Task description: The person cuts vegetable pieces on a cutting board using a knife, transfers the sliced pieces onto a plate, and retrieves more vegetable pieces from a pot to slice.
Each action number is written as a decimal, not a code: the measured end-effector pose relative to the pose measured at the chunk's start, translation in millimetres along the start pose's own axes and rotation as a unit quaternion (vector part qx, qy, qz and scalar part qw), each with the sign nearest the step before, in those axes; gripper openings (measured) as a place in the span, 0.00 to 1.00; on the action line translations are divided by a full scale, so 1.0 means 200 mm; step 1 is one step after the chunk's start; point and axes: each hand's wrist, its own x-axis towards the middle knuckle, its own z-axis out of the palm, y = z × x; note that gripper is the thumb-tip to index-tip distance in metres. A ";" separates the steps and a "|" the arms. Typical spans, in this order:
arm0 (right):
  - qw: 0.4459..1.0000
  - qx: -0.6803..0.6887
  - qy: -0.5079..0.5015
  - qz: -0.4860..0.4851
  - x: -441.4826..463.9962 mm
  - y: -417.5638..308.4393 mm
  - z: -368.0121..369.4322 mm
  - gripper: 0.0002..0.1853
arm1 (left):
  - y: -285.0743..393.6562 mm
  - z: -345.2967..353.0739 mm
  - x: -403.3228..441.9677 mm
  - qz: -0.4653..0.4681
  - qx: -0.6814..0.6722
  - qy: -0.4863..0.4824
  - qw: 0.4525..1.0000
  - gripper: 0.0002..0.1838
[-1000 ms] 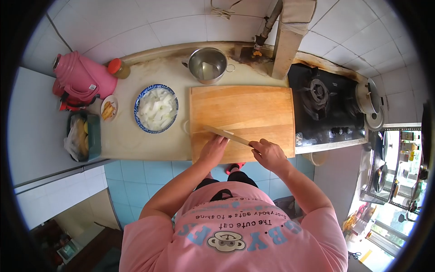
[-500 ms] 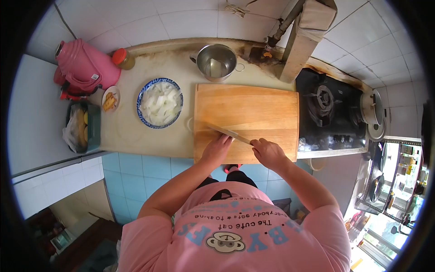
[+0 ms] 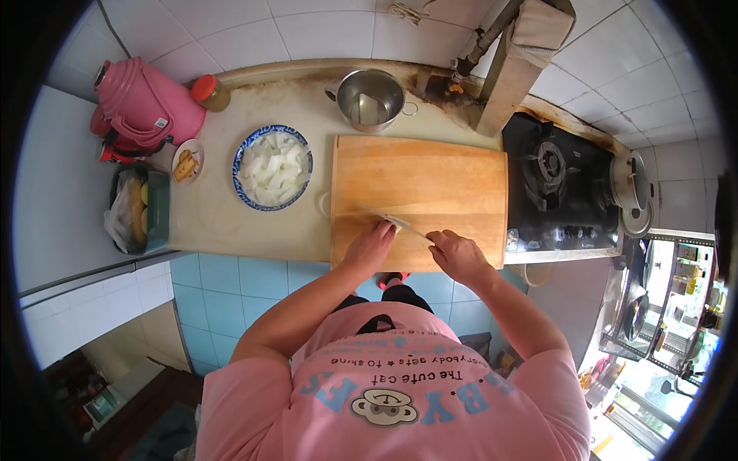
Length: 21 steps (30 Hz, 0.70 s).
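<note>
My right hand (image 3: 459, 256) is closed around the handle of a kitchen knife (image 3: 407, 227). The blade slants up and to the left over the wooden cutting board (image 3: 430, 173), reaching past the fingertips of my left hand. Curled fingers of my left hand (image 3: 370, 246) press down on the board near its front edge. A small whitish piece (image 3: 395, 223) shows at those fingertips, beside the blade; it is too small to name. Left of the board, a blue-rimmed plate (image 3: 238, 188) bears a heap of white, translucent slices (image 3: 273, 169).
Behind the board stands a metal pot (image 3: 350, 81) with something pale inside. At right is a black gas stove (image 3: 565, 207) with a lidded pot (image 3: 630, 180). On the left are a pink thermos (image 3: 150, 100), a red-lidded jar (image 3: 211, 94), a small dish (image 3: 198, 157) and a green bin (image 3: 159, 211).
The knife blade is angled a little differently beside my left fingertips. Both hands stay in nearly the same place on the board. The whole view has shifted slightly.
</note>
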 end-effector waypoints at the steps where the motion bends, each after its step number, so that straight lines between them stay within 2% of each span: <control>1: 1.000 -0.002 -0.005 -0.006 0.00 0.00 -0.01 0.09 | 0.00 0.00 0.00 0.000 -0.010 -0.002 1.000 0.25; 2: 1.000 -0.003 -0.006 -0.006 0.01 0.00 -0.01 0.09 | -0.01 0.01 0.00 0.000 -0.020 -0.004 1.000 0.27; 6: 0.999 -0.024 -0.031 0.000 0.05 0.01 0.02 0.09 | -0.01 0.01 0.00 -0.017 -0.035 -0.030 0.999 0.27; 8: 0.999 -0.023 -0.034 0.000 0.08 0.02 0.09 0.09 | -0.01 0.01 0.00 -0.006 -0.037 0.004 0.999 0.26; 14: 1.000 -0.009 0.004 0.014 0.09 0.02 0.19 0.09 | -0.01 0.00 -0.01 -0.012 -0.048 -0.008 0.999 0.25; 17: 1.000 -0.008 0.012 0.018 0.08 0.01 0.17 0.10 | -0.01 -0.03 0.00 -0.015 -0.048 -0.039 0.998 0.26; 21: 0.999 0.012 -0.019 0.029 0.06 -0.07 0.04 0.11 | -0.01 0.01 -0.01 -0.008 -0.031 -0.029 0.999 0.26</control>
